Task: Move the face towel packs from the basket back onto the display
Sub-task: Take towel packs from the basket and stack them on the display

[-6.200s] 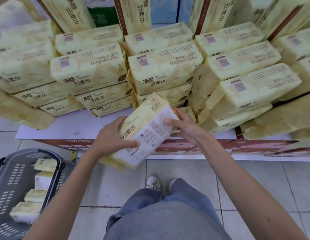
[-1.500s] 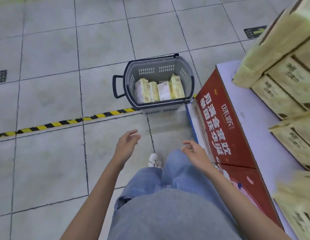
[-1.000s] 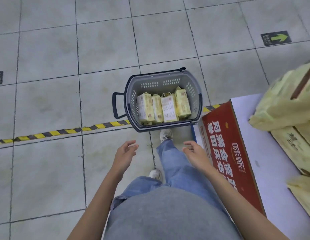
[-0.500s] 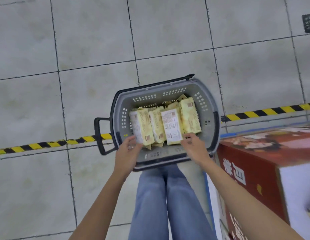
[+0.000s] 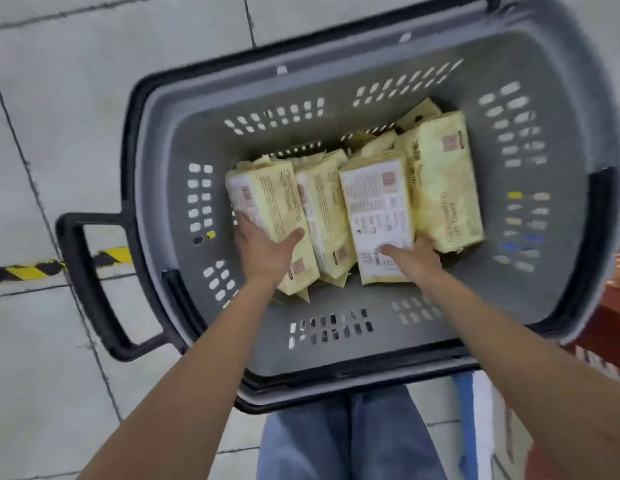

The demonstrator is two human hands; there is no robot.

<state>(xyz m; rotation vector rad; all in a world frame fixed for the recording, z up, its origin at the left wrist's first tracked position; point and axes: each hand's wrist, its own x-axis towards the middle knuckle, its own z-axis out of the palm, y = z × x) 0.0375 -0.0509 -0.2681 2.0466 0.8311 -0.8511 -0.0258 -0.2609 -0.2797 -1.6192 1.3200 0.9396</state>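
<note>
Gripping: left hand (image 5: 263,251) round leftmost pack (image 5: 267,195), right hand (image 5: 410,259) round third pack (image 5: 374,202)
Count: four face towel packs (image 5: 443,188) on edge, side by side, inside grey basket (image 5: 184,133)
Behind: more yellow wrapping, uncountable

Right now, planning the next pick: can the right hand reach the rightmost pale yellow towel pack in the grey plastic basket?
Probably yes: the right hand grips the neighbouring pack, and the rightmost pack lies uncovered alongside.
</note>
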